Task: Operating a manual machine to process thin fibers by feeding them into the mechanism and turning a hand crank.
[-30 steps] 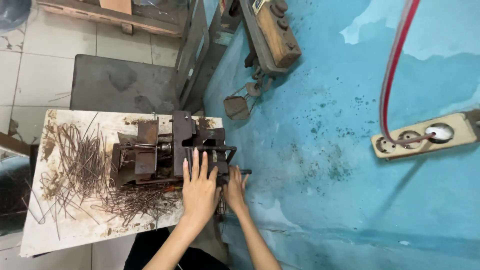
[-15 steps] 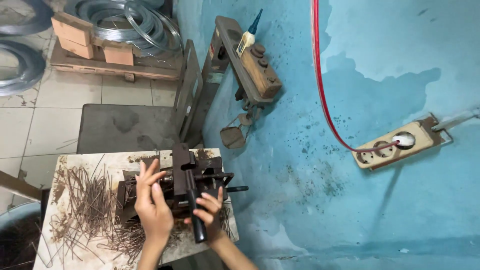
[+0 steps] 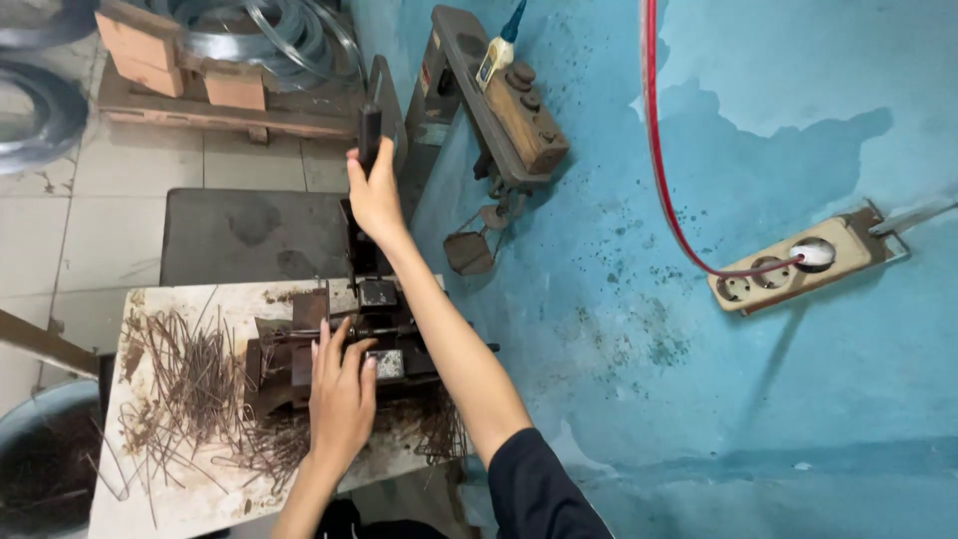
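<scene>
A small rusty metal press (image 3: 344,349) stands on a white, stained worktable (image 3: 170,489). My left hand (image 3: 339,394) rests flat on the front of the press, fingers spread over its jaws. My right hand (image 3: 374,190) is stretched far forward and grips the black handle of the press lever (image 3: 369,135), which is swung away from me. Several thin rusty wire pieces (image 3: 190,389) lie scattered on the table left of the press. My right arm crosses over the right side of the press and hides part of it.
A blue wall (image 3: 699,349) runs close along the right, with a power strip (image 3: 798,265) and red cable (image 3: 659,150) on it. A switch box (image 3: 519,115) sits on a metal frame ahead. Wire coils (image 3: 279,30) on a wooden pallet lie beyond. A dark bin (image 3: 40,459) stands at left.
My right hand left the press and carried the lever handle forward, away from me. My left hand stayed on the front of the press. The camera tilted so more of the room ahead shows.
</scene>
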